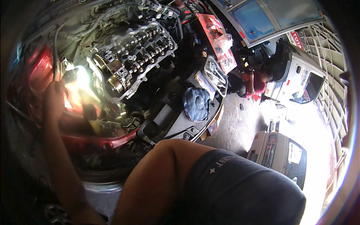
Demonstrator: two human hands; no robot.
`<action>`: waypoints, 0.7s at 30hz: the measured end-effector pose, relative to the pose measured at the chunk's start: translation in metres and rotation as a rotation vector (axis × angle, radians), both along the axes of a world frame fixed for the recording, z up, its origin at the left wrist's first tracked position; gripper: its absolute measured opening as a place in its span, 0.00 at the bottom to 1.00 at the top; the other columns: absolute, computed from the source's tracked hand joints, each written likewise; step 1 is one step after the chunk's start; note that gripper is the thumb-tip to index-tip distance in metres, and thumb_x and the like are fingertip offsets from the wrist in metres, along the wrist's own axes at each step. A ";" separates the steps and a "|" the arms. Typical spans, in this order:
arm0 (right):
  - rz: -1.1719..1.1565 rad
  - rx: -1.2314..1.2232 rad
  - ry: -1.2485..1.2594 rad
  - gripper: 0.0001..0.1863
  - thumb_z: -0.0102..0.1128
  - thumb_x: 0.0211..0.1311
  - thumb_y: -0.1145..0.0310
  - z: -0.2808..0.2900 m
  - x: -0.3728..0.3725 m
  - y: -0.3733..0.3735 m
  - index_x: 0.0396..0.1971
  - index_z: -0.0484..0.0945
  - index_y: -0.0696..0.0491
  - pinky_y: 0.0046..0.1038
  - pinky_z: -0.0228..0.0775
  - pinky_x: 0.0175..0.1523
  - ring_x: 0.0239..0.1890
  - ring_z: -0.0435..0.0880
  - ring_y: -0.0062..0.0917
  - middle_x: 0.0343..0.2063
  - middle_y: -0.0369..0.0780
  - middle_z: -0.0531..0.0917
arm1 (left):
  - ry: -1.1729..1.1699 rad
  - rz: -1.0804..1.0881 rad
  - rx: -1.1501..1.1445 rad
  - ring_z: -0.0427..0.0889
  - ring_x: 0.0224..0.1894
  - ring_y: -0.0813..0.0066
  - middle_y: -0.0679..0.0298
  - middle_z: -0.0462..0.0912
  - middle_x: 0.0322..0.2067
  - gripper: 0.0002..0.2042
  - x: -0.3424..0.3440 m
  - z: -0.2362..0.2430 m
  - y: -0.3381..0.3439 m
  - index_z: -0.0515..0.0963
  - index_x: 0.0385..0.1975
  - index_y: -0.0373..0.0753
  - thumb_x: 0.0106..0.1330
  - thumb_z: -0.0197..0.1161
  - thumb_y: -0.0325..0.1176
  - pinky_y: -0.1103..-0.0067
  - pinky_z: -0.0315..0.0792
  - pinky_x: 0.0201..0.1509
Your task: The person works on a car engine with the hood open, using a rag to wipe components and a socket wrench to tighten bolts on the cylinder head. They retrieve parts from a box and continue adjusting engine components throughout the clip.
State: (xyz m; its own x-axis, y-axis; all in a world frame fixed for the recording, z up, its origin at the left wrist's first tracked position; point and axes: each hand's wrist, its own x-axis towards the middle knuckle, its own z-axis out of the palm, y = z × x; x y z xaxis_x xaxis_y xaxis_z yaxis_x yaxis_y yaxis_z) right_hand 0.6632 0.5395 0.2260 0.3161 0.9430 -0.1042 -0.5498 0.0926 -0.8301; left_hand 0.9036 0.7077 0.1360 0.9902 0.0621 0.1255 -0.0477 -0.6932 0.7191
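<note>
Bright light glares beside the open engine, where my left hand reaches. Its grip I cannot tell; my right hand is out of view. I judge I am inspecting the chain side, which needs a steady light.

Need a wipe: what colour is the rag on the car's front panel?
Blue, a crumpled rag; the head view shows it best.

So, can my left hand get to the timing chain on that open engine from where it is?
Probably yes. The left hand is by the bright work light, close beside the timing chain, with nothing visible between them.
</note>
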 end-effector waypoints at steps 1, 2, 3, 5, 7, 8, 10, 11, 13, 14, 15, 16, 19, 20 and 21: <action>-0.006 -0.003 0.005 0.31 0.48 0.73 0.49 -0.001 0.001 0.000 0.66 0.62 0.56 0.33 0.58 0.68 0.65 0.67 0.32 0.63 0.48 0.69 | 0.048 -0.004 0.023 0.79 0.38 0.45 0.42 0.80 0.31 0.21 0.000 0.003 0.001 0.75 0.33 0.30 0.73 0.47 0.45 0.60 0.68 0.44; -0.011 -0.006 0.005 0.31 0.48 0.73 0.49 -0.002 0.000 0.000 0.66 0.62 0.56 0.33 0.58 0.68 0.65 0.67 0.32 0.63 0.48 0.69 | 0.090 0.008 0.035 0.79 0.40 0.45 0.42 0.80 0.34 0.21 -0.001 0.005 0.000 0.75 0.36 0.29 0.73 0.48 0.46 0.61 0.68 0.46; -0.014 -0.006 0.004 0.31 0.48 0.73 0.49 -0.004 0.000 0.001 0.66 0.62 0.56 0.33 0.58 0.68 0.65 0.67 0.32 0.63 0.48 0.69 | 0.120 0.034 0.038 0.79 0.42 0.46 0.42 0.80 0.36 0.22 -0.002 0.006 0.000 0.75 0.39 0.29 0.73 0.49 0.47 0.62 0.68 0.47; -0.020 -0.007 0.009 0.31 0.48 0.73 0.49 -0.006 -0.002 0.003 0.66 0.62 0.56 0.33 0.58 0.68 0.65 0.67 0.32 0.63 0.48 0.69 | 0.118 0.047 0.000 0.78 0.47 0.45 0.42 0.80 0.40 0.22 -0.003 0.007 -0.001 0.75 0.43 0.28 0.74 0.50 0.47 0.63 0.69 0.50; -0.028 -0.017 0.007 0.31 0.48 0.73 0.49 -0.009 -0.003 0.003 0.66 0.62 0.56 0.33 0.58 0.69 0.65 0.67 0.32 0.63 0.48 0.69 | 0.058 0.045 -0.022 0.78 0.47 0.44 0.41 0.79 0.41 0.22 -0.002 0.006 -0.003 0.75 0.43 0.28 0.74 0.50 0.47 0.62 0.68 0.51; -0.028 -0.023 0.007 0.31 0.48 0.73 0.49 -0.010 -0.003 0.004 0.66 0.62 0.56 0.33 0.58 0.69 0.65 0.66 0.32 0.63 0.48 0.69 | 0.023 0.038 -0.048 0.78 0.48 0.44 0.41 0.79 0.42 0.22 -0.002 0.005 -0.003 0.75 0.43 0.28 0.74 0.50 0.47 0.62 0.68 0.51; -0.030 -0.026 0.009 0.31 0.48 0.73 0.49 -0.011 -0.004 0.004 0.66 0.61 0.56 0.34 0.58 0.69 0.65 0.66 0.32 0.63 0.48 0.69 | -0.032 0.052 0.015 0.78 0.48 0.44 0.41 0.79 0.42 0.22 -0.001 0.003 -0.004 0.75 0.44 0.28 0.74 0.50 0.47 0.62 0.69 0.51; -0.028 -0.028 0.009 0.32 0.48 0.73 0.49 -0.011 -0.004 0.005 0.66 0.61 0.56 0.34 0.58 0.69 0.65 0.66 0.32 0.63 0.48 0.68 | -0.034 0.068 0.045 0.78 0.48 0.45 0.42 0.79 0.42 0.22 -0.001 0.003 -0.003 0.75 0.44 0.28 0.74 0.50 0.47 0.62 0.69 0.51; -0.029 -0.028 0.013 0.32 0.48 0.73 0.49 -0.011 -0.005 0.007 0.66 0.61 0.56 0.34 0.57 0.69 0.65 0.66 0.32 0.63 0.48 0.68 | 0.011 0.045 0.027 0.78 0.48 0.45 0.41 0.79 0.42 0.22 -0.001 0.002 -0.002 0.75 0.44 0.28 0.74 0.50 0.47 0.62 0.69 0.51; -0.030 -0.029 0.011 0.32 0.48 0.73 0.49 -0.010 -0.005 0.007 0.66 0.61 0.56 0.34 0.57 0.69 0.65 0.66 0.32 0.63 0.48 0.68 | 0.020 0.050 0.042 0.78 0.48 0.45 0.41 0.79 0.42 0.22 0.000 0.003 -0.001 0.75 0.44 0.28 0.74 0.50 0.47 0.62 0.69 0.51; -0.031 -0.032 0.011 0.32 0.48 0.73 0.49 -0.010 -0.005 0.009 0.66 0.61 0.56 0.34 0.57 0.69 0.65 0.66 0.32 0.63 0.48 0.68 | 0.032 0.040 0.014 0.78 0.48 0.45 0.41 0.80 0.42 0.22 0.000 0.003 -0.001 0.75 0.44 0.28 0.74 0.50 0.47 0.62 0.69 0.51; -0.033 -0.030 0.011 0.32 0.48 0.73 0.49 -0.010 -0.005 0.009 0.66 0.61 0.56 0.34 0.57 0.69 0.65 0.66 0.32 0.63 0.48 0.68 | 0.025 0.041 0.014 0.78 0.48 0.45 0.41 0.80 0.42 0.22 0.000 0.003 0.000 0.75 0.44 0.28 0.74 0.50 0.46 0.62 0.69 0.51; -0.036 -0.035 0.006 0.32 0.48 0.73 0.49 -0.012 -0.006 0.009 0.67 0.61 0.56 0.34 0.57 0.69 0.66 0.66 0.32 0.63 0.48 0.68 | 0.029 0.042 0.010 0.79 0.48 0.45 0.42 0.80 0.42 0.22 0.000 0.004 -0.001 0.75 0.43 0.28 0.74 0.50 0.46 0.62 0.69 0.51; -0.036 -0.036 0.005 0.32 0.48 0.73 0.49 -0.012 -0.007 0.010 0.67 0.60 0.56 0.34 0.57 0.69 0.66 0.65 0.32 0.63 0.48 0.68 | 0.029 0.054 0.031 0.79 0.48 0.45 0.42 0.80 0.41 0.22 0.000 0.005 -0.002 0.75 0.43 0.28 0.74 0.50 0.46 0.62 0.69 0.51; -0.037 -0.040 0.005 0.32 0.48 0.73 0.49 -0.012 -0.007 0.010 0.67 0.60 0.56 0.34 0.57 0.69 0.66 0.65 0.32 0.63 0.48 0.68 | 0.030 0.054 0.020 0.77 0.49 0.43 0.41 0.79 0.43 0.21 0.000 0.005 -0.002 0.74 0.46 0.29 0.73 0.50 0.46 0.61 0.69 0.51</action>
State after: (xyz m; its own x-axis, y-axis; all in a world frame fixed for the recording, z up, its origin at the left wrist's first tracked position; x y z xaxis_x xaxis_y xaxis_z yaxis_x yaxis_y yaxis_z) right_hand 0.6560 0.5497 0.2137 0.3504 0.9257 -0.1427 -0.5506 0.0803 -0.8309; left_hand 0.9041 0.7053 0.1412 0.9888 0.1134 0.0975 0.0116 -0.7083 0.7058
